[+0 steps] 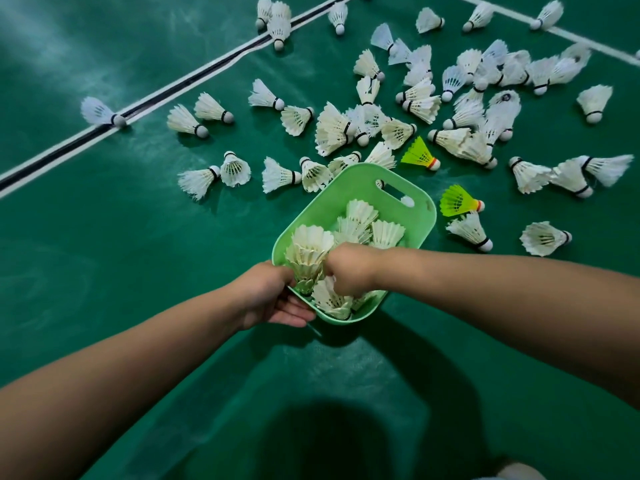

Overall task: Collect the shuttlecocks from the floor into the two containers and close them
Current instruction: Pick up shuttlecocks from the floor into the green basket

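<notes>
A light green plastic basket (408, 188) with a slot handle in its far wall is held above the green court floor (104, 254). The left hand (273, 299) grips its near-left corner, fingers (294, 311) curled under the base and the thumb at the rim. The right hand (349, 268) reaches down inside the basket among white feather shuttlecocks (360, 214); its fingers are hidden by the wrist and feathers, so whether they pinch anything cannot be told. A nested stack of shuttlecocks (308, 252) stands against the basket's left wall, just beside that hand. Many more white shuttlecocks (450, 109) lie scattered on the floor beyond, with two yellow-green plastic ones (420, 155) near the basket's far right side.
</notes>
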Demonstrator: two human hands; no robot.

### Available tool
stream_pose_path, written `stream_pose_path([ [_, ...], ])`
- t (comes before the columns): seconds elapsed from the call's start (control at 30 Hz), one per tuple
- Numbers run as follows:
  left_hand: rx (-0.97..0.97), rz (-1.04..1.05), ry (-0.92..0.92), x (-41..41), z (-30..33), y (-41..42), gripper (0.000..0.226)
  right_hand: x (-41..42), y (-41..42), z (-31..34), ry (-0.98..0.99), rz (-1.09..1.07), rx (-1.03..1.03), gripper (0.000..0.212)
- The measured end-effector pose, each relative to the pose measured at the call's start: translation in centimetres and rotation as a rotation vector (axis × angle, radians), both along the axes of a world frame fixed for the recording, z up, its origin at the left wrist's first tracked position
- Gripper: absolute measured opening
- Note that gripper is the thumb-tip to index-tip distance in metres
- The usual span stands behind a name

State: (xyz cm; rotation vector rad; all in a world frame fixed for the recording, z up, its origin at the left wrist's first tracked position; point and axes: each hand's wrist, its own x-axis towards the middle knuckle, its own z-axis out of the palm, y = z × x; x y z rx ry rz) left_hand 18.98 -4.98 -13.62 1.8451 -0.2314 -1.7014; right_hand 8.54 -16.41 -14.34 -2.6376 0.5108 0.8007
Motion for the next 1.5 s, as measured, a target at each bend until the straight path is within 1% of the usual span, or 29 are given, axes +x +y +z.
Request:
stream_pose_path([
  [0.13, -0.008, 0.001, 0.004, 0.0, -0.3, 0.0, 0.031, 0.2, 0.9, -1.4, -0.077, -0.029, -0.054, 0.022],
  [0.27, -0.023, -0.017, -0.015, -0.2, -0.3, -0.1, 0.032, -0.7, 1.7, -1.9, -0.084, -0.08, -0.092, 0.018],
  [0.37, -0.027, -0.024, -0.014, -0.1, -0.2, -0.3, 0.031, -1.6, 0.1, -0.1, -0.154, -0.172, -0.118, 0.028],
  [0.4, -0.026, -0.025, -0.011, -0.1, -0.3, -0.3, 0.03, -2.1, -1.2, 1.1, -0.244, -0.24, -0.144, 0.033],
  [0.43, -0.027, -0.026, -0.01, 0.0, -0.3, -0.3, 0.03, -2.9, -2.8, 2.5, -0.39, -0.321, -0.193, 0.034],
  [0.5, -0.032, -0.015, -0.01, 0.1, -0.5, -0.2, 0.03, -5.0, -7.0, 4.6, -0.692, -0.494, -0.356, 0.031],
  [0.53, -0.038, -0.006, -0.011, 0.1, -0.7, -0.3, 0.03, -6.4, -9.4, 4.8, -0.764, -0.589, -0.43, 0.028],
  [0.57, -0.045, 0.003, -0.013, 0.1, -0.8, -0.3, 0.031, -7.9, -11.6, 4.2, -0.759, -0.687, -0.476, 0.024],
  [0.6, -0.051, 0.012, -0.017, 0.0, -0.9, -0.3, 0.032, -9.4, -13.4, 3.1, -0.669, -0.765, -0.508, 0.021],
  [0.63, -0.053, 0.019, -0.022, -0.1, -0.9, -0.3, 0.033, -10.9, -14.9, 1.3, -0.497, -0.79, -0.524, 0.029],
  [0.67, -0.052, 0.025, -0.026, -0.1, -0.9, -0.3, 0.034, -12.3, -15.8, -0.7, -0.276, -0.774, -0.49, 0.044],
  [0.7, -0.052, 0.03, -0.029, -0.2, -0.9, -0.4, 0.035, -13.5, -16.3, -2.6, -0.08, -0.735, -0.424, 0.055],
  [0.73, -0.054, 0.029, -0.035, -0.3, -0.9, -0.4, 0.035, -14.2, -16.5, -4.0, 0.045, -0.675, -0.372, 0.054],
  [0.8, -0.056, 0.022, -0.042, -0.3, -0.7, -0.4, 0.034, -14.9, -16.3, -5.9, 0.117, -0.557, -0.323, 0.034],
  [0.83, -0.056, 0.021, -0.045, -0.4, -0.7, -0.5, 0.033, -14.9, -16.2, -6.3, 0.118, -0.547, -0.31, 0.02],
  [0.87, -0.057, 0.02, -0.049, -0.4, -0.7, -0.5, 0.033, -14.7, -16.0, -6.0, 0.092, -0.56, -0.305, 0.012],
  [0.9, -0.059, 0.017, -0.052, -0.4, -0.6, -0.5, 0.032, -14.4, -16.2, -5.5, 0.041, -0.592, -0.328, 0.018],
  [0.93, -0.061, 0.007, -0.057, -0.4, -0.6, -0.5, 0.032, -13.9, -16.5, -4.6, -0.069, -0.678, -0.371, 0.023],
  [1.0, -0.06, -0.027, -0.072, -0.3, -0.6, -0.5, 0.032, -12.3, -16.3, -1.1, -0.447, -0.915, -0.454, 0.025],
  [1.03, -0.057, -0.044, -0.083, -0.2, -0.6, -0.4, 0.032, -11.2, -15.9, 1.1, -0.667, -0.986, -0.429, 0.025],
  [1.07, -0.054, -0.061, -0.095, -0.1, -0.6, -0.4, 0.032, -10.1, -15.2, 3.6, -0.862, -0.991, -0.33, 0.023],
  [1.1, -0.051, -0.077, -0.107, 0.0, -0.6, -0.3, 0.031, -9.0, -14.1, 5.5, -0.97, -0.942, -0.164, 0.018],
  [1.13, -0.05, -0.086, -0.114, 0.0, -0.6, -0.3, 0.029, -7.8, -12.3, 6.9, -0.991, -0.823, -0.002, 0.014],
  [1.17, -0.049, -0.091, -0.125, 0.0, -0.5, -0.3, 0.025, -6.8, -10.0, 7.6, -0.953, -0.648, 0.096, 0.013],
  [1.23, -0.049, -0.111, -0.172, 0.0, -0.3, -0.3, 0.018, -5.6, -5.3, 7.2, -0.848, -0.233, 0.1, 0.022],
  [1.27, -0.051, -0.123, -0.204, 0.0, -0.3, -0.3, 0.018, -5.3, -3.5, 6.4, -0.793, -0.071, 0.095, 0.027],
  [1.3, -0.056, -0.131, -0.228, 0.0, -0.3, -0.3, 0.018, -5.0, -2.0, 5.5, -0.729, 0.026, 0.109, 0.029],
  [1.37, -0.073, -0.138, -0.239, 0.0, -0.3, -0.3, 0.019, -4.8, -0.9, 3.5, -0.621, 0.086, 0.146, 0.026],
  [1.5, -0.08, -0.141, -0.235, -0.2, 0.1, -0.4, 0.021, -4.9, -0.2, 1.1, -0.478, 0.079, 0.128, 0.021],
])
